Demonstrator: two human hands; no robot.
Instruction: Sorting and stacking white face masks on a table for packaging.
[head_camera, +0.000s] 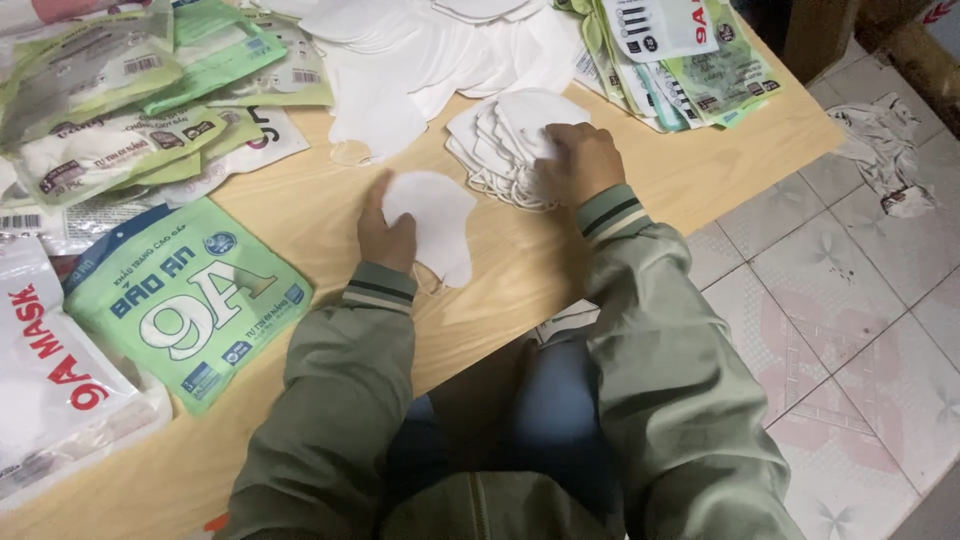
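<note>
Head view: two hands work on a wooden table (300, 215) — the left hand (388, 238) lies flat, fingers spread, on one single white mask (440, 222) lying alone near the table's front edge. The right hand (578, 160), fingers curled together, presses on one fanned stack of white masks (505, 135) just beyond. One green mask packet (185, 300) lies left of the left hand; more packets, overlapped beyond counting, sit behind.

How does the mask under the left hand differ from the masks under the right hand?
The single mask lies alone and flat beneath the left hand; the mask stack beneath the right hand is many, overlapped and fanned. The single mask sits nearer the person, the mask stack farther. Both are white, on the wooden table.
</note>
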